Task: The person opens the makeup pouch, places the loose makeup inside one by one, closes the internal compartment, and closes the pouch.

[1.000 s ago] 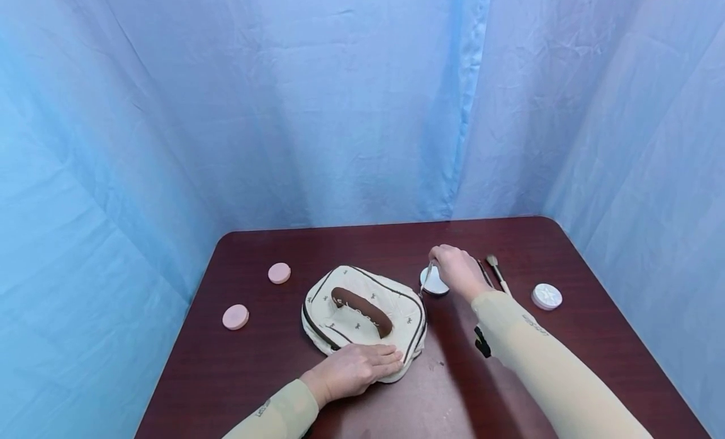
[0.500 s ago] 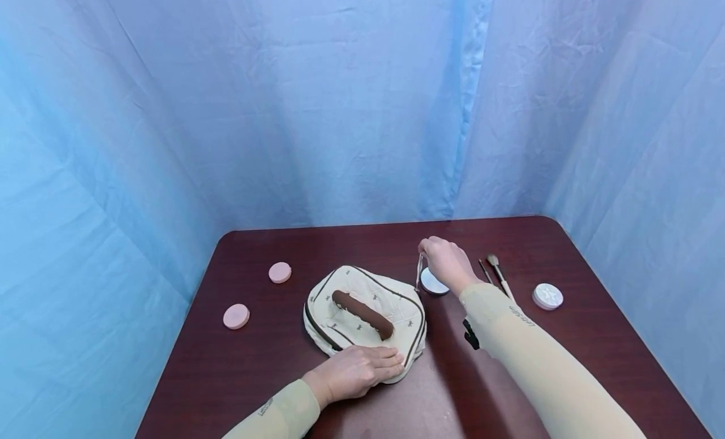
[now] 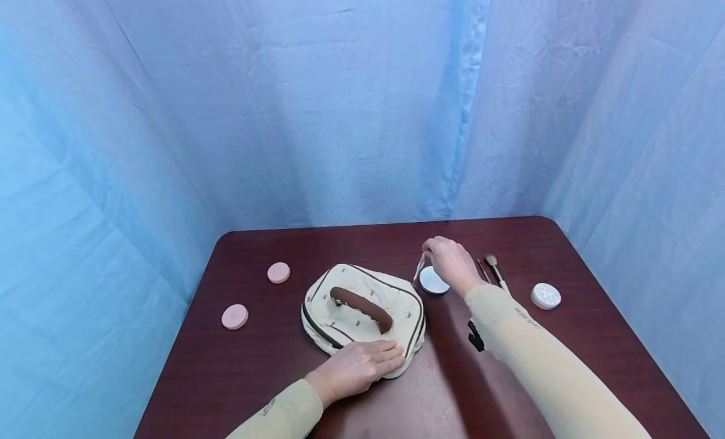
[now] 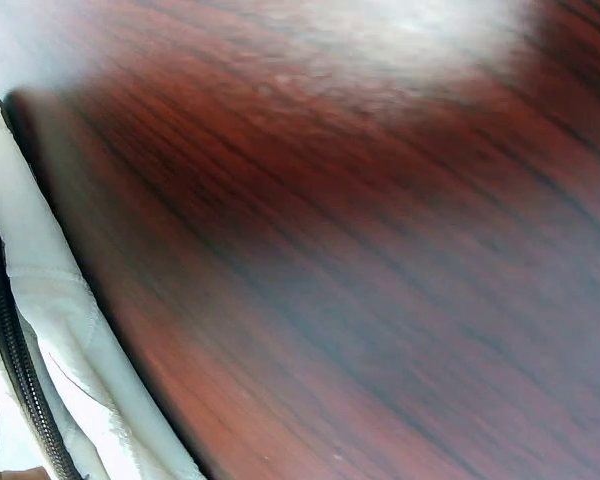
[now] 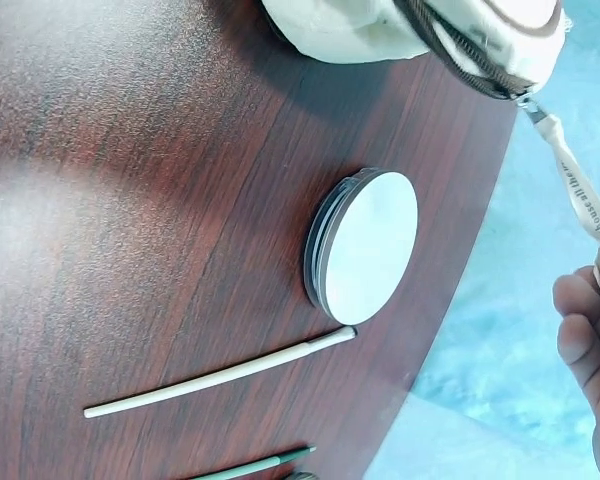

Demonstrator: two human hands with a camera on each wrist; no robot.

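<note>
A cream zip pouch [image 3: 399, 304] with small dark motifs and a brown top handle [image 3: 362, 305] sits mid-table. My left hand [image 3: 362, 366] rests on its near edge, fingers straight and pressing the fabric. Its dark zipper [image 4: 18, 350] shows in the left wrist view. At the pouch's far right corner, my right hand [image 3: 450, 263] pinches the ribbon zipper pull [image 5: 577, 188], drawn taut away from the pouch. Printed lettering runs along that ribbon. Just below the right hand lies a round case with a white top [image 5: 372, 248].
Two pink round cases [image 3: 278, 273] [image 3: 235, 316] lie on the left. To the right are a makeup brush [image 3: 493, 266], a thin dark-tipped stick [image 3: 483, 271] and a silvery round case [image 3: 546, 296]. Blue curtains [image 3: 362, 112] stand behind the table [image 3: 255, 376].
My right hand has moved left and slightly away with the zipper pull, which slid a little round the pouch's far right corner. The left hand stays on the pouch.
</note>
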